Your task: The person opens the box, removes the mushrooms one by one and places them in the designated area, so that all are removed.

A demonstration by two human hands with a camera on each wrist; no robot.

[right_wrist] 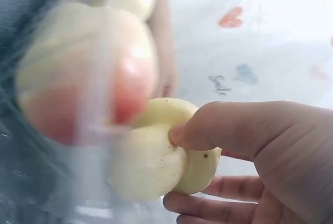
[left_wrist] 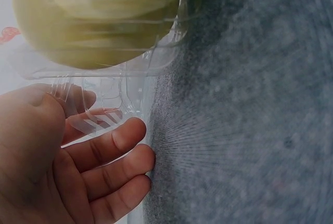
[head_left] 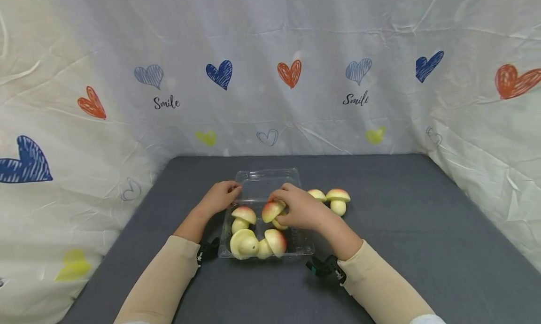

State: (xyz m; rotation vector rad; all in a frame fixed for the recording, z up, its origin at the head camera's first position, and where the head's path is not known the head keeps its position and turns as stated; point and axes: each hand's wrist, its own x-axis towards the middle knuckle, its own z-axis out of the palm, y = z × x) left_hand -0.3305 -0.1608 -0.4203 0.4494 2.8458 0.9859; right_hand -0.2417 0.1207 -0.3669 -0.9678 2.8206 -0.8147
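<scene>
A clear plastic box lies on the table with its lid folded back behind it. My right hand pinches a toy mushroom with a yellow and red cap inside the box's back part. In the right wrist view, the thumb presses on the mushroom's pale stem. Three more mushrooms sit in the box: one at back left, one at front left showing its underside, one tipped beside it. My left hand holds the box's left edge near the hinge, thumb and forefinger at the plastic.
Two further mushrooms stand right of the box, one in plain sight and one partly hidden behind my right hand. A dark grey cloth covers the table. A white curtain with printed hearts hangs behind and at both sides.
</scene>
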